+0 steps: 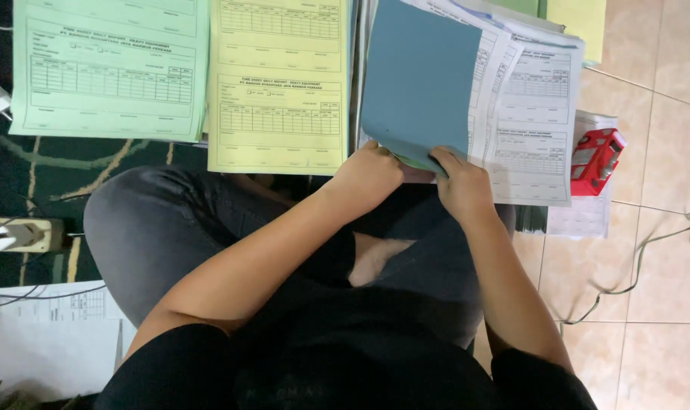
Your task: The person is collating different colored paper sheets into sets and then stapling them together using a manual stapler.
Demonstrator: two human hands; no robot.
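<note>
Both hands close on the lower edge of a sheaf of papers: the left hand (369,173) pinches the bottom of a blue-grey cover sheet (417,76), its fingers curled under the edge and hidden, and the right hand (460,182) clamps the same bundle just beside it, thumb on top where the blue-grey sheet meets the white printed forms (531,114). A sliver of green paper shows between the two hands, under the cover sheet. The cover sheet is lifted and tilted, lying over the white forms, which fan out to the right of the grip with their corners offset from one another. The whole bundle sits just above the person's knees, which are in dark grey trousers.

Just left of the left hand lies a stack of yellow forms (278,83), flat and squared, and further left, touching or nearly touching it, a stack of green forms (110,68), both on a dark patterned rug (49,163). To the right of the right hand, past the white forms, a red stapler (594,159) rests on another pile of white paper on the beige tiled floor (649,266). A thin grey cable (633,266) trails over the tiles below it. Well off to the left lie a white power strip (15,234) and, nearer the person, more white sheets (49,334)
</note>
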